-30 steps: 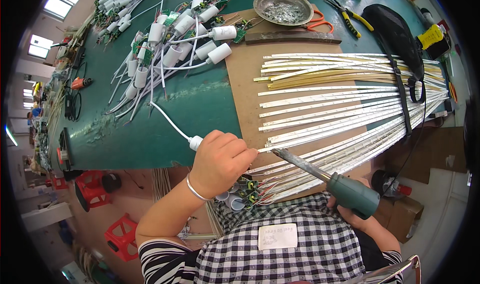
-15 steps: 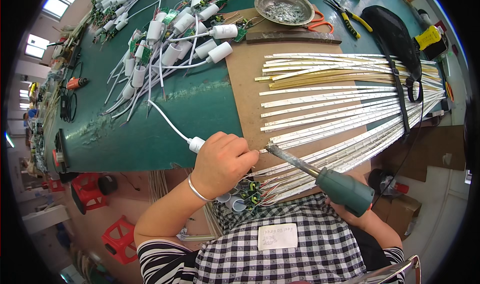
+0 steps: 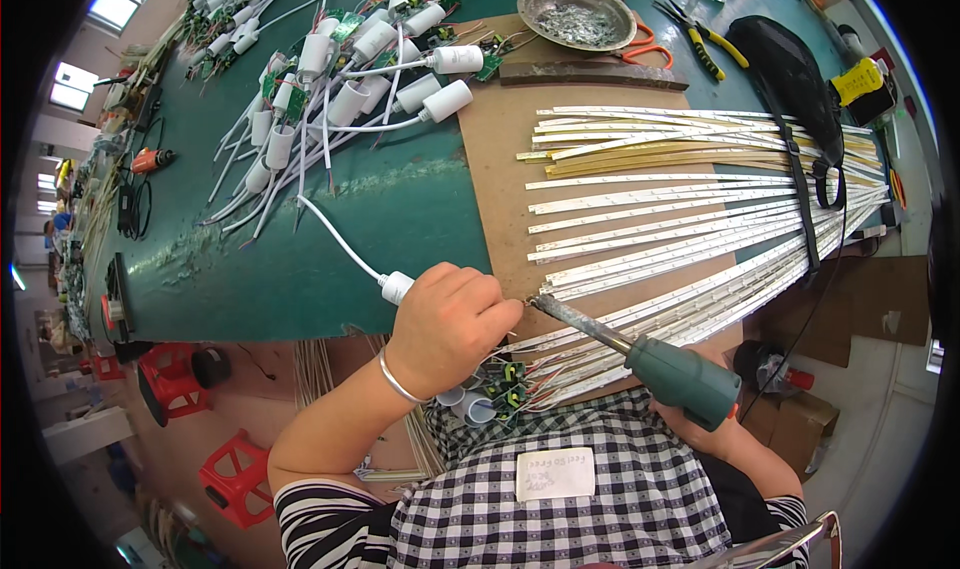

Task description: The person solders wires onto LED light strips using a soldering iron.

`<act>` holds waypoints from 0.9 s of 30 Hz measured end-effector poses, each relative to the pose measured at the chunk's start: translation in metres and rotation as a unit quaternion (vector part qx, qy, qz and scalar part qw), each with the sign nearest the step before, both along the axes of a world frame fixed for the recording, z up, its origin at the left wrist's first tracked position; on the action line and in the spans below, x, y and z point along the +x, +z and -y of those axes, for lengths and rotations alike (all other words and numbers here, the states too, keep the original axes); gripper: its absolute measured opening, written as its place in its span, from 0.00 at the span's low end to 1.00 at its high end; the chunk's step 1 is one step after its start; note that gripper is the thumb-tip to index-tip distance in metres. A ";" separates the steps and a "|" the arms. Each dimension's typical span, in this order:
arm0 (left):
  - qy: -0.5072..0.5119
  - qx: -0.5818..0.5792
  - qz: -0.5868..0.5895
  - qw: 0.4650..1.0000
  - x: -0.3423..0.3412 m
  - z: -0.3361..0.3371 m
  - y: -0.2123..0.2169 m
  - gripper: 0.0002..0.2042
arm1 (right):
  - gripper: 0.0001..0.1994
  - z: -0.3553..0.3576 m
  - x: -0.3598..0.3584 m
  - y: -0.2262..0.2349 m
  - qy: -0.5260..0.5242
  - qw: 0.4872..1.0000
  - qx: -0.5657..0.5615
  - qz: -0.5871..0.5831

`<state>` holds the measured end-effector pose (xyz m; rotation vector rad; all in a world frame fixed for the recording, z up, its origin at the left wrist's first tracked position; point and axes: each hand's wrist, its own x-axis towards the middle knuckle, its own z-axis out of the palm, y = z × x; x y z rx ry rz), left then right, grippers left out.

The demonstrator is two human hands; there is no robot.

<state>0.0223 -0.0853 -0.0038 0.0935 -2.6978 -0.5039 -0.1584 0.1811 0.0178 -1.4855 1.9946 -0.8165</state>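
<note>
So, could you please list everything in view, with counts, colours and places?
Soldering iron: one, green-handled, right of centre
LED strips: many, white and yellowish, right half
Cylindrical caps: many, white, mostly upper left
Circuit boards: several, green, among caps
Metal bowl: one, grey, top centre
Scissors: one pair, orange-handled, beside bowl
Pliers: one pair, yellow-and-black, upper right
Board: one, brown, under strips
Worktable: one, green, beneath these
Strapped pouch-like item: one, black, upper right
Stools: at least two, red, left floor
Background clutter: uncountable, mixed, far left
Apron: one, black-and-white checked, lower centre
Left hand: one, bare, centre
Right hand: one, bare, around iron
</note>
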 end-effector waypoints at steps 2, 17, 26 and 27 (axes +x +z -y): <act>0.000 0.000 -0.001 1.000 0.000 0.000 0.000 0.08 | 0.16 0.003 0.000 0.002 0.017 0.998 -0.024 -0.051; -0.002 -0.005 0.015 1.000 0.000 0.000 0.002 0.08 | 0.15 -0.021 0.003 -0.016 -0.047 0.995 0.034 0.086; 0.005 -0.006 0.034 0.999 0.001 -0.002 0.002 0.11 | 0.17 -0.020 0.006 -0.015 -0.089 0.985 0.037 0.140; 0.006 -0.005 0.033 0.999 0.001 -0.002 0.002 0.11 | 0.17 -0.022 0.005 -0.015 -0.090 0.983 0.045 0.152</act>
